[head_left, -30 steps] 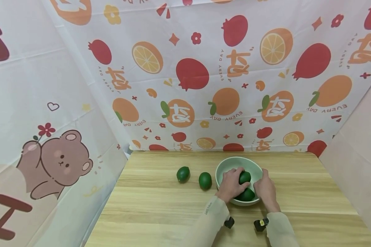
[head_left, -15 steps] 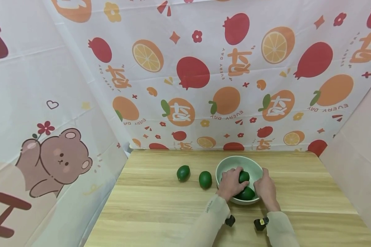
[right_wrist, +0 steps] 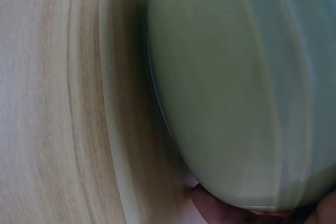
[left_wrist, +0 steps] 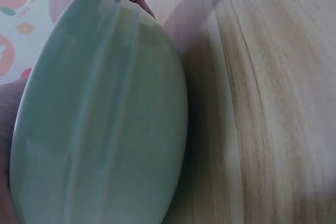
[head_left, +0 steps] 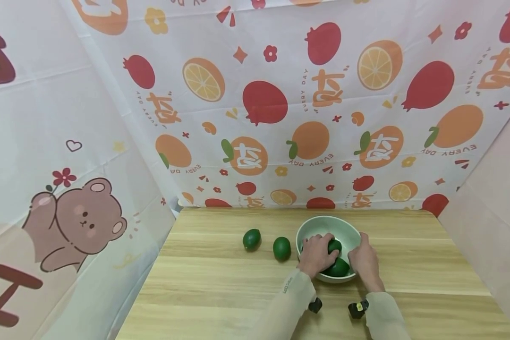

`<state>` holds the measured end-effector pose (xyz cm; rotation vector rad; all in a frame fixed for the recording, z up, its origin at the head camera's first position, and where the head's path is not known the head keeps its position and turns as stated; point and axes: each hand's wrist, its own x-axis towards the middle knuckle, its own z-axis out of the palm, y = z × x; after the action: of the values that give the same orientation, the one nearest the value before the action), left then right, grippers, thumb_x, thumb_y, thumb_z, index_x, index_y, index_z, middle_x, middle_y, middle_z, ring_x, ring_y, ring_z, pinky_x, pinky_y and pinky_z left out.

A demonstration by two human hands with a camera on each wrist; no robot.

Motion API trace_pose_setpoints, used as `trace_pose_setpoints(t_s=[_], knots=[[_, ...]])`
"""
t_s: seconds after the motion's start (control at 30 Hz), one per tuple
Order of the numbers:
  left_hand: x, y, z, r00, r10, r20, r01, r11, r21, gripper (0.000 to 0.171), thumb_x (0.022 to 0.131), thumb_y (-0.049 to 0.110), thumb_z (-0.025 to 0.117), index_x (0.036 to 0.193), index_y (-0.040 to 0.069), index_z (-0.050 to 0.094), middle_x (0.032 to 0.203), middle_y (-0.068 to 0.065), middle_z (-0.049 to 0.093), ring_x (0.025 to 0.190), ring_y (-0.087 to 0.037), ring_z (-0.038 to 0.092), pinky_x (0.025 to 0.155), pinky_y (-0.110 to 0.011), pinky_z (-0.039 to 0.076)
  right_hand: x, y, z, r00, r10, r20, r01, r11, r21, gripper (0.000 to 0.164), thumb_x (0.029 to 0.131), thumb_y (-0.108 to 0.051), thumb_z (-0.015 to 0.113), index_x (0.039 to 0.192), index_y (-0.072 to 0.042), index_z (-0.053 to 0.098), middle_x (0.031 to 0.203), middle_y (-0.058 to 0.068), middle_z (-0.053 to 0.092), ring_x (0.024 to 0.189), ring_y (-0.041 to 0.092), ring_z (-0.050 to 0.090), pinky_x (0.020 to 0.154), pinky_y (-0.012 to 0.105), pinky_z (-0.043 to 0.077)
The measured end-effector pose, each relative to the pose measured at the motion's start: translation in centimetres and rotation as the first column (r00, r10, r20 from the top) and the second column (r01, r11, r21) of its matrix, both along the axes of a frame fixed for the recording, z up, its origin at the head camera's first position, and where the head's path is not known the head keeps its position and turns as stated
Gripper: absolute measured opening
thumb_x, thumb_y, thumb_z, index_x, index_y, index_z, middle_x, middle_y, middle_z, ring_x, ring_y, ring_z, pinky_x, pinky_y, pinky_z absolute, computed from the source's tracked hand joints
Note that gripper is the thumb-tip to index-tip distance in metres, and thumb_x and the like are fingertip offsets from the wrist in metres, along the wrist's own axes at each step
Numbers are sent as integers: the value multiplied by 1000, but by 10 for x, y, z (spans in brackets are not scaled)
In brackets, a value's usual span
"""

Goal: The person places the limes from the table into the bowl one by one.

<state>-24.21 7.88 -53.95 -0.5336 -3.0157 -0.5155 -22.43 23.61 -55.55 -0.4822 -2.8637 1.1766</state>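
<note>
A pale green bowl (head_left: 323, 221) stands on the wooden table with dark green limes inside it. My left hand (head_left: 316, 254) reaches over the near left rim, its fingers curled over a lime (head_left: 334, 246) that shows beside the thumb. Below that thumb lies another lime (head_left: 339, 268), close to the near wall of the bowl. My right hand (head_left: 364, 259) grips the bowl's right rim, with fingertips (right_wrist: 212, 205) against the outer wall in the right wrist view. The bowl's outside (left_wrist: 105, 114) fills much of the left wrist view, hiding the limes there.
Two more limes rest on the table left of the bowl, a nearer lime (head_left: 282, 248) and a farther-left lime (head_left: 251, 240). A fruit-printed cloth (head_left: 221, 113) hangs behind the wooden table (head_left: 212, 293). Plain cloth (head_left: 493, 198) borders the right side.
The left hand and the lime beside its thumb have shifted very slightly left within the bowl. The bowl, the right hand and the two limes on the table stay in place.
</note>
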Motion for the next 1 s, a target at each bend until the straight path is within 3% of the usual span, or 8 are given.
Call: trace_pose_setpoints(t_s=[0.4,0.67,0.83,1.0], knots=[[2,-1,-2,999,2,-51,-4,1000,-29,38,95,49,63,127,29,65,120,1,69,110,-19,62,100,-48,48,1,-1,2,1000,-6,-6,6,1000,1,74,82,-1,50,152,4,26,134,41,53,113,49,63,87,55,57],[3,0,-2,993,11,-116,-8,1000,21,36,97,46,62,127,26,64,123,1,68,114,-19,60,102,-45,47,0,-2,0,1000,-17,25,17,1000,-12,74,84,0,49,153,4,24,138,41,50,118,50,61,91,56,56],[4,0,-2,977,0,-215,16,997,74,31,97,40,62,123,23,65,120,2,70,110,-18,60,100,-41,49,0,0,0,1000,-7,24,7,1000,-17,74,84,0,50,154,4,24,138,42,49,117,50,61,87,53,58],[4,-3,-2,945,-34,-324,83,987,141,27,95,34,66,118,19,68,114,1,72,107,-19,63,97,-40,51,0,-1,-1,1000,-5,3,5,1000,-15,75,83,0,51,153,4,25,135,42,52,113,49,63,82,50,59]])
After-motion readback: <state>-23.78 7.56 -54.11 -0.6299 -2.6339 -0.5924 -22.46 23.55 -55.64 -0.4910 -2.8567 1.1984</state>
